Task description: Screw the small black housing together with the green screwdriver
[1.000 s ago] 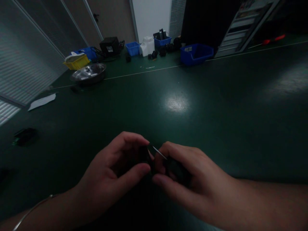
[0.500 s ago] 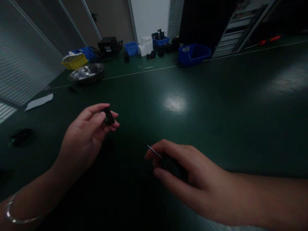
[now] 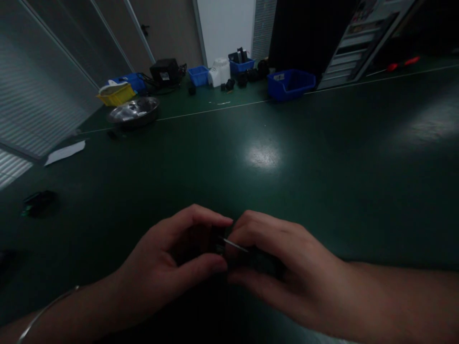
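Note:
My left hand [image 3: 168,263] is closed around a small dark block-shaped part [image 3: 217,241], held between the thumb and fingers. Its details are lost in the shadow. My right hand [image 3: 279,263] grips what looks like a slim screwdriver [image 3: 235,245]; its thin metal shaft points left, and the dark handle is mostly hidden in the palm. The shaft's end lies at the dark part, but I cannot tell whether it touches. Both hands meet low over the green table [image 3: 201,162], their fingertips close together.
Along the back stand a metal bowl [image 3: 134,114], a yellow bin [image 3: 116,94], a large blue bin [image 3: 291,85] and a black box [image 3: 165,71]. A dark object with green bits [image 3: 38,203] and a white sheet [image 3: 65,153] lie left. A red-handled tool [image 3: 403,63] lies far right.
My left hand has moved right and down with the dark part, bringing it to the screwdriver's end. My right hand stays nearly in place. The view has shifted slightly.

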`<state>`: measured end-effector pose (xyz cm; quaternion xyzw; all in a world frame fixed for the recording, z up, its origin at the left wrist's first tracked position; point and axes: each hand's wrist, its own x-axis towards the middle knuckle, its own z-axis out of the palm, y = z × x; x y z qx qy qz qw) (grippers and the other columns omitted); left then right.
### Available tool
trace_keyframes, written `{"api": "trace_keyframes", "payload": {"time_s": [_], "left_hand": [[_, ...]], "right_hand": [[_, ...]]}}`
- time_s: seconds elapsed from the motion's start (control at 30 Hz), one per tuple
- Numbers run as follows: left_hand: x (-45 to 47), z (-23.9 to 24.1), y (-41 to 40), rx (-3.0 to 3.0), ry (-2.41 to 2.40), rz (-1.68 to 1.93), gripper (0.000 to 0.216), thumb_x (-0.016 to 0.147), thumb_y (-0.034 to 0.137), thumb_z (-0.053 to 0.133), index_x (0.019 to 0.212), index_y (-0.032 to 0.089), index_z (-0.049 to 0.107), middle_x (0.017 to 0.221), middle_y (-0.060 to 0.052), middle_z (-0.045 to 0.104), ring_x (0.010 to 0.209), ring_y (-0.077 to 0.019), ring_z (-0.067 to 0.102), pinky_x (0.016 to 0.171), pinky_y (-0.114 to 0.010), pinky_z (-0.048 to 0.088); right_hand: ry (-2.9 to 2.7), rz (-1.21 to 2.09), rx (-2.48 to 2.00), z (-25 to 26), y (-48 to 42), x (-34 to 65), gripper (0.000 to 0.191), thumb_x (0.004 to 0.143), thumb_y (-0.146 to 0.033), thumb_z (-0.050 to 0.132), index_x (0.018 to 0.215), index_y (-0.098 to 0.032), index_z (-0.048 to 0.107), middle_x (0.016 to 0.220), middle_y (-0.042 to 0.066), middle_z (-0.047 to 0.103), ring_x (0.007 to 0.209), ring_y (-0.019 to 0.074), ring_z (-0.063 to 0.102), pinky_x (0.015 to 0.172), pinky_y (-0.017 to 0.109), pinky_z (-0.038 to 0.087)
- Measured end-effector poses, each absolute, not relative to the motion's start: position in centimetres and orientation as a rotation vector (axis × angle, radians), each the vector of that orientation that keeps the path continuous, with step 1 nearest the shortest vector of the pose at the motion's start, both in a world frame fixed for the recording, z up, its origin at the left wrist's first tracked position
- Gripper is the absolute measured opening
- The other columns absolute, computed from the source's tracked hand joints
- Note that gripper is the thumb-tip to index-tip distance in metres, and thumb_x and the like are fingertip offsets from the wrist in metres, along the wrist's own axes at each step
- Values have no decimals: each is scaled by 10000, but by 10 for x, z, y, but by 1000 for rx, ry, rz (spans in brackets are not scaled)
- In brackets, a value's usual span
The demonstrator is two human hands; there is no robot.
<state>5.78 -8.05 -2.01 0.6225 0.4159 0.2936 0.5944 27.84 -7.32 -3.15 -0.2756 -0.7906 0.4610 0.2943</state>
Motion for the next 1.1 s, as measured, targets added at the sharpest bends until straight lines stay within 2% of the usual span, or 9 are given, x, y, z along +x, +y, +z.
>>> {"api": "trace_keyframes", "payload": {"time_s": [0.1,0.2,0.33,0.43,0.53,0.7,0.97,1.1], "left_hand": [[55,-24,-77,1392,909,713,397,818,49,741,1090,333,688,949,38,736,854,-123,694,771,-173,552],[56,-24,-75,1376,872,683,401,824,9,713,1092,307,685,965,31,740,871,-128,701,782,-187,559],[60,-20,-75,1252,902,685,355,804,4,719,1040,269,713,927,30,759,838,-129,716,753,-183,561],[62,-20,-74,1212,920,649,313,798,39,746,1020,259,715,885,39,752,812,-123,707,733,-181,555],[60,-22,-71,1243,936,568,305,807,91,770,1039,270,689,875,55,729,792,-113,683,710,-173,546],[59,-26,-69,1251,906,535,294,842,117,750,1068,283,662,973,54,728,894,-122,682,760,-178,541],[58,-28,-72,1219,848,552,322,887,114,696,1125,325,650,1037,52,723,981,-134,676,838,-199,532],[58,-29,-71,1230,842,567,216,950,183,613,1131,296,644,1006,16,708,895,-153,683,792,-234,561]], "right_hand": [[-2039,1249,-789,-33,-74,276,164,896,-112,660,1024,-175,579,938,-3,629,832,113,612,716,191,482],[-2032,1283,-775,-32,-74,274,236,897,-96,661,1096,-174,562,986,-9,631,866,99,615,750,168,480],[-2114,1240,-726,-30,-71,274,180,901,-72,634,1055,-152,587,959,2,616,839,101,601,730,169,472],[-2133,1216,-717,-31,-69,273,138,892,-76,646,1005,-146,608,924,-1,607,800,96,593,685,162,460],[-2124,1189,-741,-34,-68,272,178,876,-52,643,1020,-148,602,933,1,610,811,101,598,689,166,457],[-2126,1195,-775,-40,-69,273,193,885,-73,629,1054,-160,595,942,1,610,790,101,596,673,171,453],[-2098,1217,-721,-41,-68,272,172,840,-13,640,932,-157,619,892,-23,573,756,76,564,643,155,426],[-2026,1232,-708,-42,-68,272,198,822,-4,633,938,-158,589,882,-17,564,756,89,551,650,178,437]]}}
